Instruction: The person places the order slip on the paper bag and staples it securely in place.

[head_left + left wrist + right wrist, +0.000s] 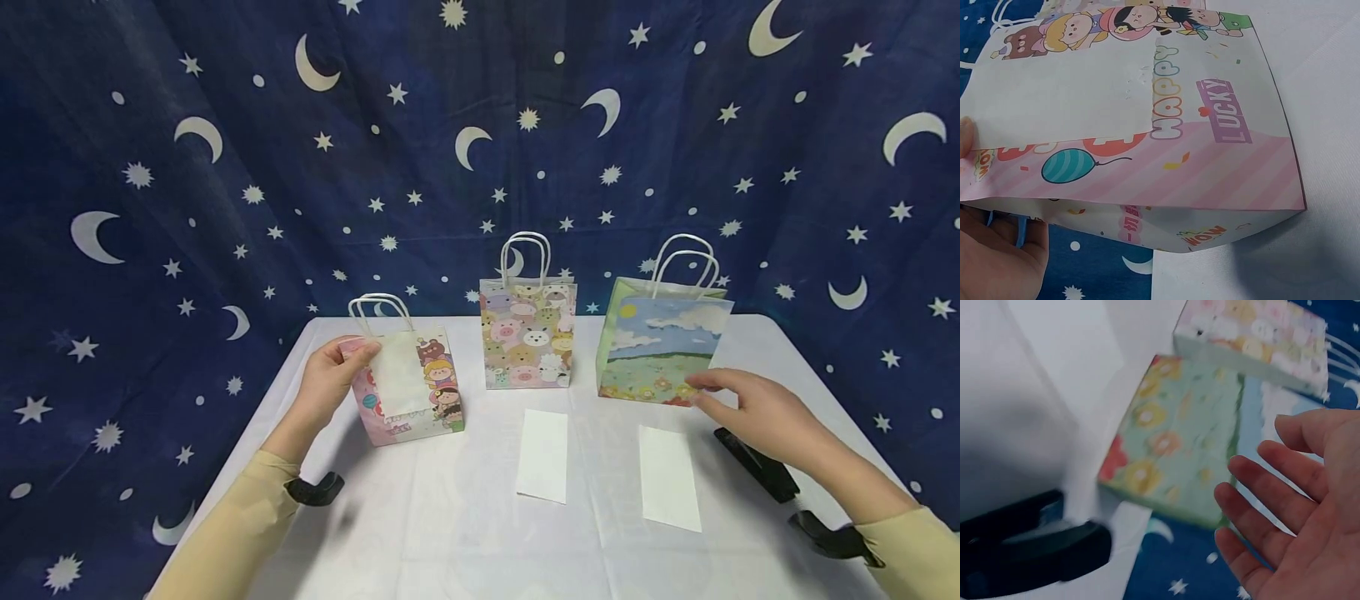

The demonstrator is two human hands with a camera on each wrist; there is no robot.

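My left hand (327,383) grips the pink gift bag (382,429) by its upper left edge. The thumb lies at the edge of a white paper slip (399,377) that sits against the bag's printed front. In the left wrist view the other fingers (1004,250) are behind the bag's side, partly hidden. The bag stands a little tilted, its white handles upward. My right hand (772,421) hovers in front of the landscape gift bag (663,350), fingers loosely spread and holding nothing in the right wrist view.
Between the two bags stands an animal-print gift bag (527,337). Two white paper slips (543,457) (669,477) lie on the white-covered table (465,533). A black stapler (757,465) rests under my right forearm. A blue curtain (420,208) with moons and stars hangs behind.
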